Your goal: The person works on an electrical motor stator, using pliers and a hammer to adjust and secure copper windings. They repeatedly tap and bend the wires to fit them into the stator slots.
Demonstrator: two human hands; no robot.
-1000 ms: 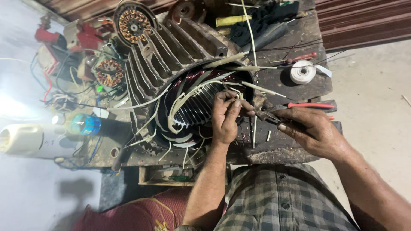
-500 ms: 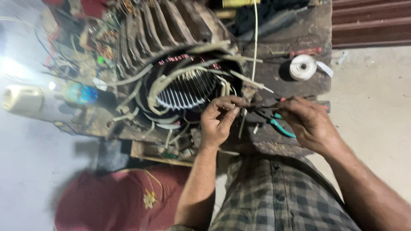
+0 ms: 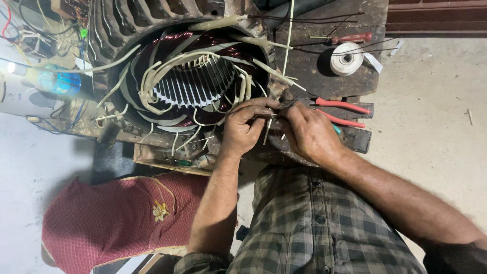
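Observation:
A big motor stator (image 3: 127,30) with copper windings and white sleeved leads lies on a worn wooden bench (image 3: 314,76). My left hand (image 3: 243,129) and my right hand (image 3: 309,134) meet at its lower right rim. The fingertips of both pinch a thin sleeved wire lead (image 3: 268,127) that hangs down between them. Red-handled pliers (image 3: 342,106) lie on the bench, their jaws right at my right fingers. A teal tool handle (image 3: 337,130) pokes out beside my right hand; whether that hand still grips it is hidden.
A roll of white tape (image 3: 346,58) and a red-handled screwdriver (image 3: 352,38) lie at the bench's back right. A blue-lit object (image 3: 63,83) and tangled wires sit at the left. A maroon cushion (image 3: 116,218) lies below the bench, with concrete floor to the right.
The view has closed in on the stator. My right hand moved left to join the left hand on the wire lead, and the teal tool is now mostly hidden by that hand.

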